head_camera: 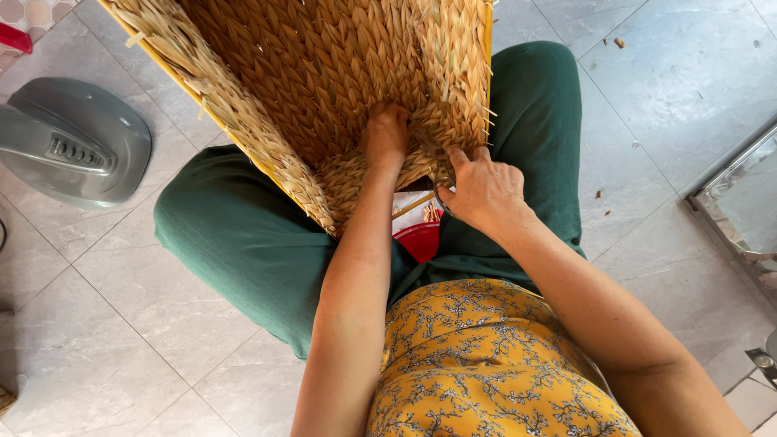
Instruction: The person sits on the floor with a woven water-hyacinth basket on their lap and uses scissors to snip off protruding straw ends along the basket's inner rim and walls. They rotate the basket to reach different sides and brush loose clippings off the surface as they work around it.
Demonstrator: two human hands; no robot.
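Because the woven basket (324, 73) rests tipped across the person's lap, open side toward the camera, its near edge sits right under both hands. The left hand (385, 136) is pressed inside it, fingers curled down against the woven bottom near the corner. The right hand (484, 190) grips the near right edge, thumb and fingers pinched narrowly on a strand or the rim there; what exactly lies between them cannot be told. Just below the hands, between the knees, a red dish (421, 239) shows partly under the basket.

Judged by its look, the basket should be light but bulky, fairly stiff in the walls over its yellow frame (489, 48), rough and not slippery. Loose fibre ends poke out along the right rim, so the frame edge or a corner seems the soundest place to grip, rather than single strands that could fray.

It is pale straw-coloured, plaited in a herringbone pattern, with thicker twisted borders. Farther left on the grey tiled floor (664, 73) stands a grey fan base (69, 142).
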